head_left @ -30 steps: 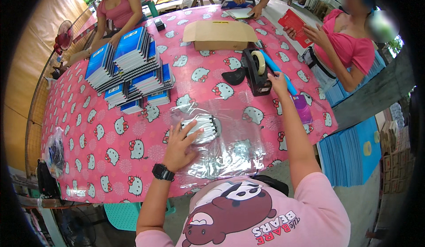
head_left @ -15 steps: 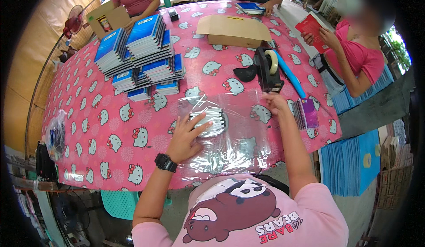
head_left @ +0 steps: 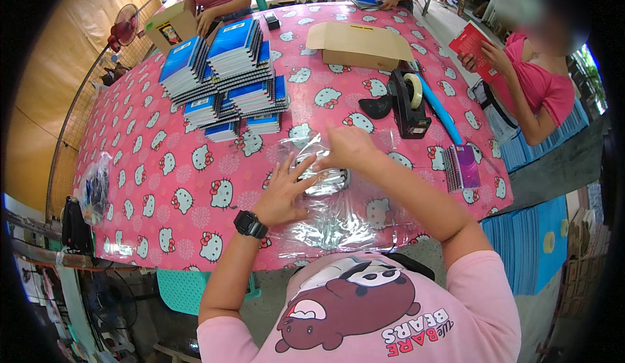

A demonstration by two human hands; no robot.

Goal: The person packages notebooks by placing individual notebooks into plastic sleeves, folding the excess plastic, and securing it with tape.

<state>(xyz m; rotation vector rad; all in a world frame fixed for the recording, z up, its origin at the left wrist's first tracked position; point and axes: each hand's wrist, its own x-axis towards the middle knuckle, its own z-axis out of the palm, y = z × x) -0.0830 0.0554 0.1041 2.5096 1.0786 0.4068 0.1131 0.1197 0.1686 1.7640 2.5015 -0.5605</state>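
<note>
A clear plastic bag (head_left: 345, 226) lies on the table in front of me, shiny and wrinkled. Inside it is a small bundle of white and dark-edged pieces (head_left: 335, 182), partly covered by my hands; I cannot make out what they are. My left hand (head_left: 285, 190), with a black watch on its wrist, presses flat on the bag with fingers spread. Just beyond its fingertips, my right hand (head_left: 349, 147) bends over the bag's far part with fingers drawn together; what they may hold is hidden. A black tape dispenser (head_left: 409, 112) stands to the right.
Stacked blue spiral notebooks (head_left: 224, 70) stand at the far left. An open cardboard box (head_left: 364, 54), a blue tube (head_left: 443, 112) and a purple notebook (head_left: 465, 166) lie around the dispenser. Co-workers stand at the far side; a person at right holds a red book (head_left: 475, 51).
My right hand has moved left from beside the tape dispenser to the bag, near my left fingertips. My left hand stays on the bag. The whole view has shifted slightly.
</note>
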